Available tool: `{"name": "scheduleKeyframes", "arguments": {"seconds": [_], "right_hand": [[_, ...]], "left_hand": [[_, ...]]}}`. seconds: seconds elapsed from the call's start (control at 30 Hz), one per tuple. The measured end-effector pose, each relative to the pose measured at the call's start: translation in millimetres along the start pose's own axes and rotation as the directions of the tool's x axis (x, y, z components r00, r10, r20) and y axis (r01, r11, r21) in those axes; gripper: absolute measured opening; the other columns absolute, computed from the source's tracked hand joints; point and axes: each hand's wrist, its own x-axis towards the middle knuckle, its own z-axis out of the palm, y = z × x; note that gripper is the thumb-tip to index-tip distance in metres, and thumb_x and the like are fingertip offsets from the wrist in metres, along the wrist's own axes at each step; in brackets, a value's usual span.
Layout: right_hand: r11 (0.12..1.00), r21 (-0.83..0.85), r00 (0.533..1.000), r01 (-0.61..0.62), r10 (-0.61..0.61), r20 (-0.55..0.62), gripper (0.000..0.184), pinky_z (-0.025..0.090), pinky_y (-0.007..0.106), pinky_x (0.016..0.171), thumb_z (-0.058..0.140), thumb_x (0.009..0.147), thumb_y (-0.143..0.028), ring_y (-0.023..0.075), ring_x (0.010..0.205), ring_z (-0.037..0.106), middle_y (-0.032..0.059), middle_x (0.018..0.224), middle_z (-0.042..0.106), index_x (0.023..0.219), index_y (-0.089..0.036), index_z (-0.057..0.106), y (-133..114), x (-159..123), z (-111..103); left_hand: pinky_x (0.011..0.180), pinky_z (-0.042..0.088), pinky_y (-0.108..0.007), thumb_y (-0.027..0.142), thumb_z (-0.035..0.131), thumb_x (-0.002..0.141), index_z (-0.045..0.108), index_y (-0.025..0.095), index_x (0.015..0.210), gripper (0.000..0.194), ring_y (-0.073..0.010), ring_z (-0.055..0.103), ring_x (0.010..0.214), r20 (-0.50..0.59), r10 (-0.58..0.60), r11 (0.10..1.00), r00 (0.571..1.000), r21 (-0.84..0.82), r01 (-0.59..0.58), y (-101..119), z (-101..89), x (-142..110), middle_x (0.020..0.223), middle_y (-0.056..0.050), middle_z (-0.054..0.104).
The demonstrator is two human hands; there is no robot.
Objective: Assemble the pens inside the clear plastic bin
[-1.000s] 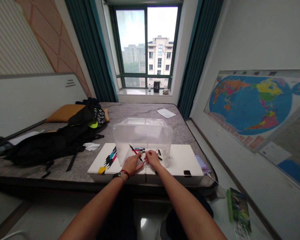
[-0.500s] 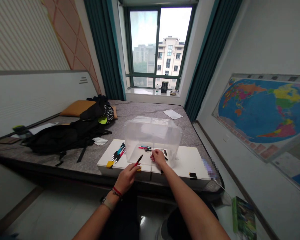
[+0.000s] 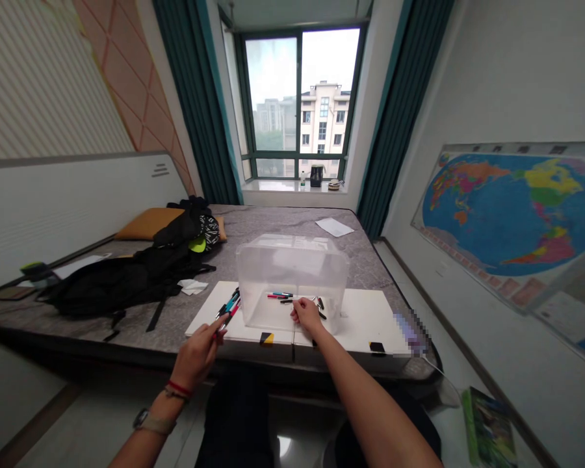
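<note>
My left hand (image 3: 202,348) is at the left end of the white board surface, fingers pinched on a red pen, mostly hidden by them. Right beside its fingertips lies a row of pens (image 3: 231,303) in black, blue and red. A translucent plastic box (image 3: 253,266) stands in the middle. At the box's near side, my right hand (image 3: 306,313) has its fingers curled together; what they hold, if anything, is hidden. Blue and red pens (image 3: 279,296) lie to the left of that hand, and several dark pens (image 3: 321,304) to its right.
White boards (image 3: 365,312) with yellow and black tape (image 3: 267,338) lie along the bed's near edge. A black backpack (image 3: 112,279) and crumpled tissue (image 3: 192,286) are at left. A paper sheet (image 3: 334,227) lies behind the box. A cable runs down at right.
My left hand has moved left and towards me, carrying the red pen from the front of the box to the row of pens. My right hand has stayed by the box. The view has shifted slightly.
</note>
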Motion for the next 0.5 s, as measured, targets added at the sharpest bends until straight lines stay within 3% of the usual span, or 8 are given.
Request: {"name": "scheduleKeyframes", "arguments": {"seconds": [0.1,0.17,0.2,0.27,0.37,0.5], "right_hand": [[1.000,0.013,1.000,0.006,-0.006,0.008,0.028,0.043,0.020,0.040,0.054,0.083,-0.041,0.0103,0.042,0.055,0.0021,0.056,0.063,0.068,-0.017,0.053,1.8,1.0,-0.6],[1.000,0.027,1.000,0.009,-0.009,0.018,0.030,0.043,0.019,0.041,0.054,0.083,-0.043,0.0102,0.043,0.055,0.0025,0.057,0.063,0.068,-0.017,0.053,2.3,1.5,-1.1],[0.999,0.035,1.000,0.008,-0.009,0.023,0.031,0.043,0.019,0.041,0.054,0.083,-0.044,0.0102,0.043,0.056,0.0027,0.058,0.064,0.068,-0.017,0.053,2.2,1.6,-1.5],[0.999,0.051,0.999,0.004,-0.005,0.036,0.031,0.043,0.019,0.041,0.054,0.084,-0.044,0.0101,0.043,0.055,0.0027,0.058,0.064,0.069,-0.017,0.053,1.4,1.3,-2.1],[0.999,0.041,0.999,-0.011,0.009,0.050,0.029,0.043,0.019,0.041,0.055,0.084,-0.042,0.0094,0.041,0.054,0.0022,0.057,0.064,0.069,-0.017,0.053,-1.1,-0.1,-2.8],[1.000,0.006,0.999,-0.027,0.027,0.042,0.027,0.043,0.019,0.041,0.056,0.084,-0.040,0.0094,0.041,0.055,0.0018,0.057,0.064,0.069,-0.017,0.053,-2.8,-0.6,-2.7]], "left_hand": [[0.083,0.046,-0.036,0.037,0.039,0.093,0.062,0.023,0.113,0.034,-0.0231,0.058,0.090,-0.110,-0.023,0.981,0.994,0.190,0.044,-16.4,-12.0,34.1,0.097,-0.008,0.064],[0.087,0.043,-0.039,0.041,0.036,0.093,0.064,0.020,0.100,0.035,-0.0256,0.056,0.096,-0.180,-0.070,0.948,0.981,0.294,0.121,-29.9,-16.0,56.6,0.106,-0.012,0.063],[0.086,0.043,-0.038,0.042,0.033,0.093,0.063,0.018,0.095,0.038,-0.0257,0.056,0.095,-0.155,-0.100,0.938,0.983,0.315,0.145,-37.7,-15.6,67.0,0.106,-0.013,0.063],[0.079,0.043,-0.034,0.044,0.028,0.094,0.061,0.018,0.091,0.042,-0.0236,0.058,0.087,0.020,-0.195,0.935,0.981,0.306,0.180,-54.6,-9.3,85.6,0.094,-0.011,0.065],[0.076,0.043,-0.031,0.052,0.032,0.091,0.063,0.020,0.089,0.045,-0.0226,0.061,0.087,0.287,-0.285,0.940,0.915,0.270,0.208,-79.2,10.8,107.7,0.092,-0.009,0.067],[0.076,0.043,-0.031,0.059,0.038,0.085,0.067,0.019,0.089,0.050,-0.0251,0.063,0.090,0.383,-0.389,0.910,0.838,0.303,0.284,-99.7,42.4,128.2,0.094,-0.012,0.070]]}}
